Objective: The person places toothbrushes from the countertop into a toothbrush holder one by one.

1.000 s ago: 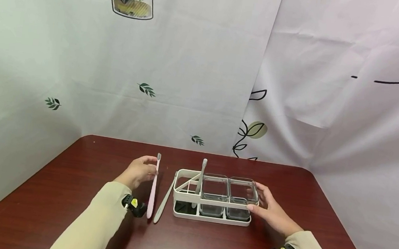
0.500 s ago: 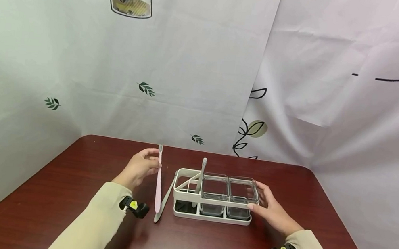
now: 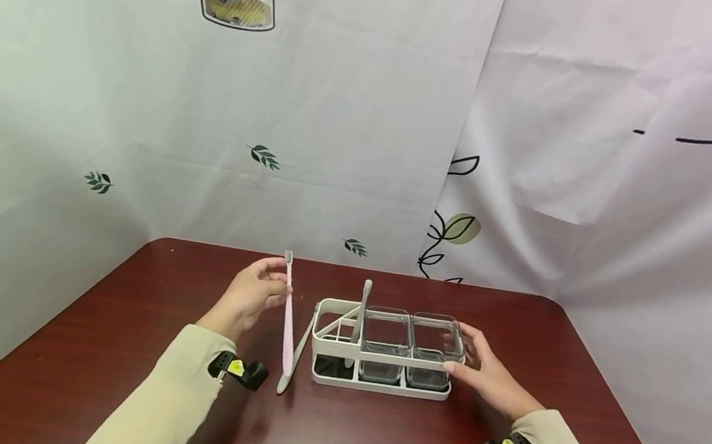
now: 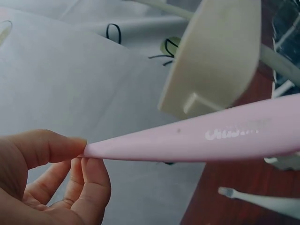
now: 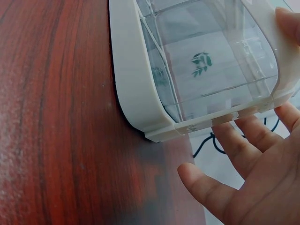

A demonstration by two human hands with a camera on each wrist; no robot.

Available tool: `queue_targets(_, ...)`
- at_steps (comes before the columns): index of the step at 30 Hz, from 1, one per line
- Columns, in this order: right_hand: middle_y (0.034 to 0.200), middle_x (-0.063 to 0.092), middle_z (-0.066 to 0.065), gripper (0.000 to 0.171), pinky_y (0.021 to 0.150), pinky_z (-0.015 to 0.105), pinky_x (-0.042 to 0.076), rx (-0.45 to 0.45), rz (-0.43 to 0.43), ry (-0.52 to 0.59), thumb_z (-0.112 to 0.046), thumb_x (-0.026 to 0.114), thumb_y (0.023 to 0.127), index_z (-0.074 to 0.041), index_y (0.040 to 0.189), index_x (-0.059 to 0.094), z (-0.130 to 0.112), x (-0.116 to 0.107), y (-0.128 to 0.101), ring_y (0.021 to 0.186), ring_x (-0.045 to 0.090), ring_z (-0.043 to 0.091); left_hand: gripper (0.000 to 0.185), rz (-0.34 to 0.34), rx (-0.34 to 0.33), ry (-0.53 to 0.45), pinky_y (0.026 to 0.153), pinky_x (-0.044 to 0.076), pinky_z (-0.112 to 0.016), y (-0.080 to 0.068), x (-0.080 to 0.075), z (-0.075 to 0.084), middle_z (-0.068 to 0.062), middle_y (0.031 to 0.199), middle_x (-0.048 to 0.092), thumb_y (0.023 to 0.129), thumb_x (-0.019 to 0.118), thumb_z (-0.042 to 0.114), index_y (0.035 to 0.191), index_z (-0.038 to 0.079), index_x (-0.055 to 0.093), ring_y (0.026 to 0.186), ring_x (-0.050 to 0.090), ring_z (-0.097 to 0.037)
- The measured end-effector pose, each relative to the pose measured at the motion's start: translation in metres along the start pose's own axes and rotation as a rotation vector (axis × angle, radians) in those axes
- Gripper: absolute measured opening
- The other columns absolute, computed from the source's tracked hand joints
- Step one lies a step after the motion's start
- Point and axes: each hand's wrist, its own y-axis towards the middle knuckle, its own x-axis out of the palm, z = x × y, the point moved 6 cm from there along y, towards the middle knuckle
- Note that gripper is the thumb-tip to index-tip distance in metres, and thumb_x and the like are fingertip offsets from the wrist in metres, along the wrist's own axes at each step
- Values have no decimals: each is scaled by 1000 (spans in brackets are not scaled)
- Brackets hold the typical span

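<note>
My left hand (image 3: 251,294) pinches a pink toothbrush (image 3: 289,323) between thumb and fingertips, up near its head. The brush stands upright with bristles on top, its handle (image 4: 197,138) wide and close in the left wrist view. Behind its lower end a grey-white toothbrush (image 3: 297,360) lies on the table. To the right is a white toothbrush holder (image 3: 393,361), with another toothbrush (image 3: 364,302) standing in one of its left slots. My right hand (image 3: 486,373) holds the holder's right end, thumb at the front rim (image 5: 281,51) and fingers round the side.
Two clear cups (image 3: 386,334) sit side by side in the holder. The dark red table (image 3: 366,433) reaches back to a white printed cloth (image 3: 338,140). Each wrist wears a small black camera (image 3: 239,369).
My left hand has lifted the pink toothbrush and moved it slightly right, so it now overlaps the toothbrush on the table. My right hand and the holder have stayed put.
</note>
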Motion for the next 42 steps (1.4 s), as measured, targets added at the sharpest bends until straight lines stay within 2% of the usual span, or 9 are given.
queue_targets(9, 141, 43, 23, 69, 95, 12, 36, 6, 3, -11, -16, 66, 91, -6, 145, 24, -1, 0, 1, 132, 38, 42, 57, -56, 37, -90, 71, 52, -22, -12, 5, 13, 3, 83, 56, 86, 52, -13, 139, -5, 34, 76, 59, -9)
queue_targets(17, 141, 43, 23, 70, 95, 12, 36, 21, 0, -12, -17, 66, 91, -6, 145, 24, 0, 1, 1, 133, 37, 42, 60, -42, 53, -190, 74, 52, -21, -19, 11, 22, 3, 86, 55, 87, 51, -13, 142, -2, 30, 78, 60, -8)
queue_targets(25, 141, 43, 22, 71, 95, 10, 34, 34, 1, -9, -17, 66, 91, -7, 146, 23, 1, 1, 0, 134, 36, 41, 60, 62, 119, -310, 74, 52, -22, -27, 21, 32, 4, 81, 54, 85, 52, -16, 140, 1, 34, 76, 59, -7)
queue_targets(36, 142, 42, 23, 70, 94, 10, 35, 33, 3, -12, -18, 66, 91, -7, 146, 23, 0, 0, -1, 134, 36, 41, 51, 261, 261, -383, 70, 51, -21, -33, 30, 42, 3, 82, 53, 83, 55, -19, 129, 3, 44, 71, 56, -7)
queue_targets(42, 141, 43, 22, 70, 94, 12, 37, 31, 6, -3, -17, 66, 91, -7, 146, 23, 1, 0, -1, 133, 37, 41, 56, 342, 333, -393, 66, 51, -18, -35, 38, 47, 1, 83, 53, 79, 55, -22, 130, -1, 44, 71, 56, -7)
